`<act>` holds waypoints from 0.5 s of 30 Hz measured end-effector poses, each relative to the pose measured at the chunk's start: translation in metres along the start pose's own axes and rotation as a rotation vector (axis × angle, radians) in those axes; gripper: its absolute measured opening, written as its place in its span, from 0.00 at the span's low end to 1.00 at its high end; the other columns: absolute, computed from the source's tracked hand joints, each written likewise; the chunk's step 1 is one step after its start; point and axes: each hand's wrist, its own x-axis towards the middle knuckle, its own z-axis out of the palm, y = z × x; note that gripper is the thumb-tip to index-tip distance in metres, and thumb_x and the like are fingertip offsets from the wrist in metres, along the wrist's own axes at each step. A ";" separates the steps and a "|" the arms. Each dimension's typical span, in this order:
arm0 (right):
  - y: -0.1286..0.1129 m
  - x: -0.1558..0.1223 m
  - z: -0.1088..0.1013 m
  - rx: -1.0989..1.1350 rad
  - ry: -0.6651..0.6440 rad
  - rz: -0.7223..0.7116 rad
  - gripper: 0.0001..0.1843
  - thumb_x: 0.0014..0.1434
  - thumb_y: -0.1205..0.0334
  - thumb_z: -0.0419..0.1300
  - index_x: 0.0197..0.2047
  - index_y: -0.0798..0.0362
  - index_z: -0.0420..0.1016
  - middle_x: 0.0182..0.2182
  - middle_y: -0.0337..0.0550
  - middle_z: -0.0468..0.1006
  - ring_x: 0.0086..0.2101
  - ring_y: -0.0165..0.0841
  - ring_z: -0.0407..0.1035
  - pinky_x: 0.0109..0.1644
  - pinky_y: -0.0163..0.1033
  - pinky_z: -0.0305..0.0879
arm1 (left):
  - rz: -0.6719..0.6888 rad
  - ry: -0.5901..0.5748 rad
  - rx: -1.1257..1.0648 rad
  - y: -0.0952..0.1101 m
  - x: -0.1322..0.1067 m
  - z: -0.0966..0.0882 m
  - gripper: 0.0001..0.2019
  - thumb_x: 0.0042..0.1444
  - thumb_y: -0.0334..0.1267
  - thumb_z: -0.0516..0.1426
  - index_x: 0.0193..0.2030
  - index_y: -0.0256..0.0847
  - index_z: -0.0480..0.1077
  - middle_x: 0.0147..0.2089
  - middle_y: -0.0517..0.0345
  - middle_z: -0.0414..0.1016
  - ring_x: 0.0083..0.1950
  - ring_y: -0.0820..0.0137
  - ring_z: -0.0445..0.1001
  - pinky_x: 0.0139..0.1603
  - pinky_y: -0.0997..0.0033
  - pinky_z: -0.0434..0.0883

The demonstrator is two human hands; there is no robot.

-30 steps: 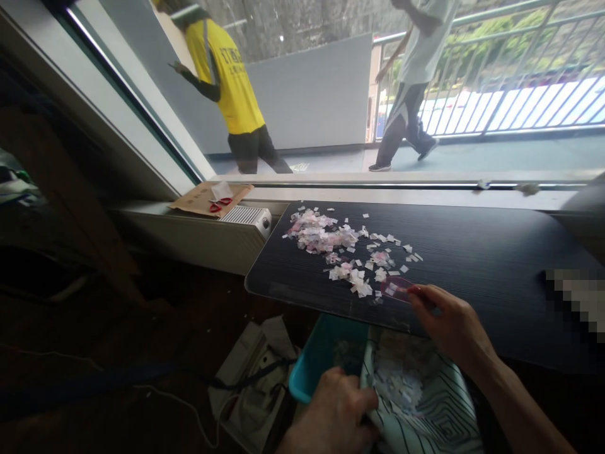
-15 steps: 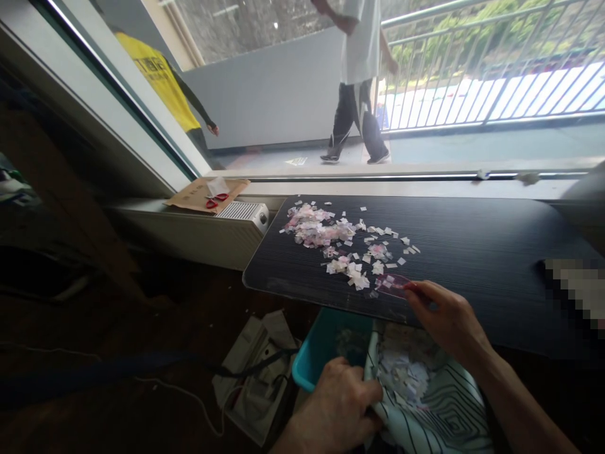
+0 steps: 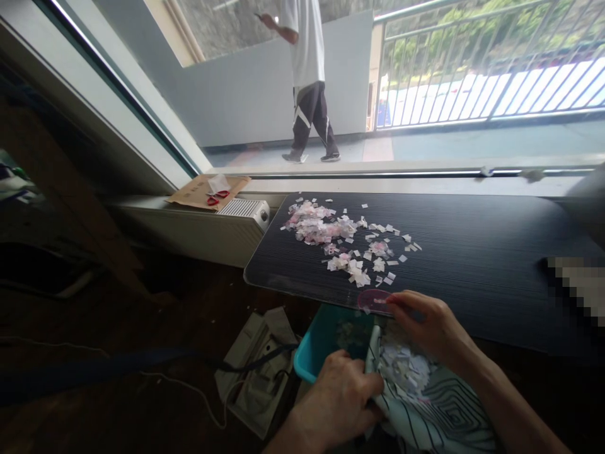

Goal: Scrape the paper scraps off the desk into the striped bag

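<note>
Between the fingertips of my right hand (image 3: 430, 321) is a thin, clear pink plastic piece with a rounded end (image 3: 372, 301), held at the table's front edge. My left hand (image 3: 340, 397) is closed on the rim of a pale green patterned fabric bag (image 3: 449, 403). Inside that bag lie many white paper scraps (image 3: 407, 372). Left of it stands a teal bin (image 3: 306, 359), with some scraps dimly visible inside. On the dark table (image 3: 472, 252) a heap of small white and pink paper scraps (image 3: 316, 224) spreads toward the front edge.
Red-handled scissors (image 3: 217, 198) rest on a brown envelope (image 3: 189, 191) by the radiator (image 3: 243, 211). A box with cords (image 3: 258, 378) sits on the floor, left of the bin. Beyond the window a person (image 3: 309, 75) walks holding a phone. A blurred-out object (image 3: 579, 284) lies at the table's right.
My right hand has drawn the pink plastic piece toward me and slightly left, from the scraps to the table edge. Outside, one person has moved left; another in yellow has left view.
</note>
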 end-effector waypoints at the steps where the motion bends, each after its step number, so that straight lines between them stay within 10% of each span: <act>1: -0.001 0.000 0.000 0.004 0.010 0.013 0.11 0.60 0.58 0.54 0.37 0.51 0.76 0.32 0.41 0.78 0.32 0.31 0.72 0.37 0.33 0.67 | 0.000 0.005 0.000 0.000 0.000 0.000 0.10 0.53 0.47 0.59 0.32 0.44 0.71 0.27 0.63 0.71 0.29 0.68 0.70 0.37 0.69 0.62; 15: -0.006 -0.006 -0.008 -0.018 -0.049 0.049 0.10 0.60 0.58 0.54 0.36 0.51 0.76 0.31 0.39 0.78 0.31 0.30 0.71 0.35 0.33 0.65 | -0.009 -0.015 -0.001 0.001 0.002 -0.004 0.09 0.52 0.46 0.61 0.33 0.44 0.71 0.27 0.62 0.71 0.29 0.68 0.69 0.37 0.69 0.62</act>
